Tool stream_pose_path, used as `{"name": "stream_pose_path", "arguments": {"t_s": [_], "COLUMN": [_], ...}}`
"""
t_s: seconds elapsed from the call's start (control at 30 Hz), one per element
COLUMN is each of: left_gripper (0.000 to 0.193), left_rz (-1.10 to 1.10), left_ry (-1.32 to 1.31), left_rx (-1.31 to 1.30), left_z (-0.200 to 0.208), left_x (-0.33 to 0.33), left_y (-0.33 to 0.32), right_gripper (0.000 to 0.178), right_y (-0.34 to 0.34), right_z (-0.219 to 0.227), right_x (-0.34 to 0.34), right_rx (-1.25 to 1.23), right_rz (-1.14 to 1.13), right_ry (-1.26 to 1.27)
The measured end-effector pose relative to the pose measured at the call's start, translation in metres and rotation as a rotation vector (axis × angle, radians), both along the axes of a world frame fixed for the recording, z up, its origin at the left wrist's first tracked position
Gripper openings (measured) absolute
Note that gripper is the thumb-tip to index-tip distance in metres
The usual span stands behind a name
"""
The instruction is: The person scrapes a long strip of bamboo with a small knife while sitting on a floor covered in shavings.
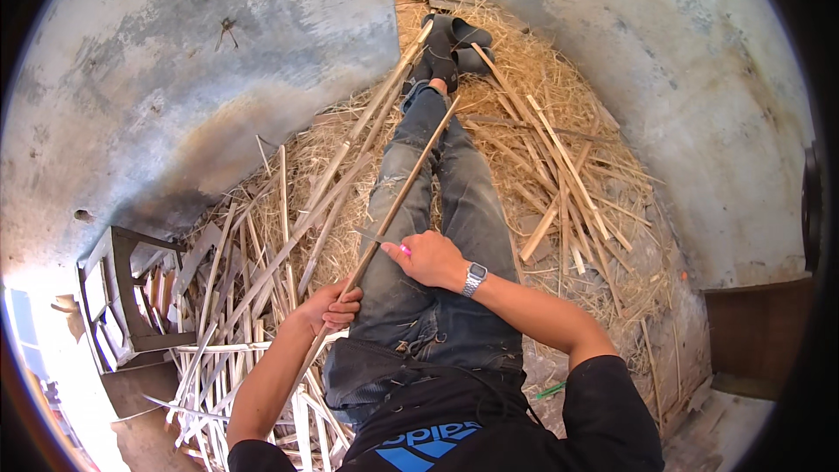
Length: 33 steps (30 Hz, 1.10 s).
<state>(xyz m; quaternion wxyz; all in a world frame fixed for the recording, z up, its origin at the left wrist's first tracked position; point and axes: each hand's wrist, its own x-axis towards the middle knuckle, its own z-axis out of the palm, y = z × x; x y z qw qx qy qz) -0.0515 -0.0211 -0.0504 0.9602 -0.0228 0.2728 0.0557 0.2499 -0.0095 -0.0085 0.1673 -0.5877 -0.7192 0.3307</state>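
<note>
A long, thin wooden stick [412,177] slants across my lap, from beside my left hip up toward my shins. My left hand [330,308] is closed round its lower part, near my left thigh. In my right hand [433,259], held above the thighs, is a small knife [368,234]. Its narrow blade crosses the stick a little farther up than my left hand. A bit of pink handle shows by the thumb; the right-hand fingers hide the remainder.
My outstretched legs [479,201] lie on a floor strewn with shavings [516,52]. Loose wooden strips [568,175] lie to the right, with another pile [253,297] to the left. Grey walls [262,44] rise on both sides. A wooden frame [131,297] stands at left.
</note>
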Motion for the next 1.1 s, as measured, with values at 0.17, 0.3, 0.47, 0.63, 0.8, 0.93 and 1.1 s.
{"name": "stream_pose_path", "arguments": {"t_s": [0.17,0.3,0.47,0.63,0.8,0.93,1.1], "left_gripper": [0.057,0.059,0.061,0.060,0.060,0.060,0.060], "left_rz": [0.005,0.000,-0.044,-0.093,-0.067,-0.035,-0.112], "left_ry": [-0.047,0.057,0.295,0.429,0.414,0.405,0.364], "left_rx": [0.007,0.062,0.282,0.471,0.378,0.382,0.395], "left_z": [0.000,0.008,0.022,0.040,0.034,0.034,0.049], "left_x": [-0.005,0.003,0.008,0.014,0.013,0.002,-0.028], "left_y": [-0.008,-0.011,-0.014,-0.015,-0.016,-0.026,-0.039], "right_gripper": [0.075,0.076,0.078,0.076,0.078,0.077,0.078], "right_y": [0.064,0.048,0.011,0.065,0.006,0.037,0.106], "right_z": [-0.027,-0.002,0.007,-0.015,0.006,-0.010,-0.060], "right_x": [0.058,0.044,0.008,0.055,0.003,0.029,0.179], "right_rx": [0.105,0.048,0.018,0.086,-0.046,0.065,-0.061], "right_rz": [-0.220,-0.076,0.039,-0.200,0.103,-0.027,-0.523], "right_ry": [-0.108,-0.126,-0.119,-0.168,-0.102,-0.192,-0.269]}}
